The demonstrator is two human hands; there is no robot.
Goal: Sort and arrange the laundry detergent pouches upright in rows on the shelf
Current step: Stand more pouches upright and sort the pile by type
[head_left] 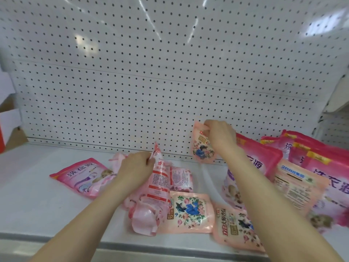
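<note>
Risk: tipping. Right hand (221, 136) fingers pinched on top edge of peach floral pouch (202, 146), upright against pegboard (170, 82), at shelf (37, 186) rear. Left hand (136, 169) fingers clenched on pink pouch (160, 178), half-raised from loose flat pile mid-shelf. Soft base, no neighbour on left: likely slump on release.

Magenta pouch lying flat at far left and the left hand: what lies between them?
Head view: a crumpled pale pink pouch lies between the magenta pouch and the left hand, partly hidden behind the hand.
</note>
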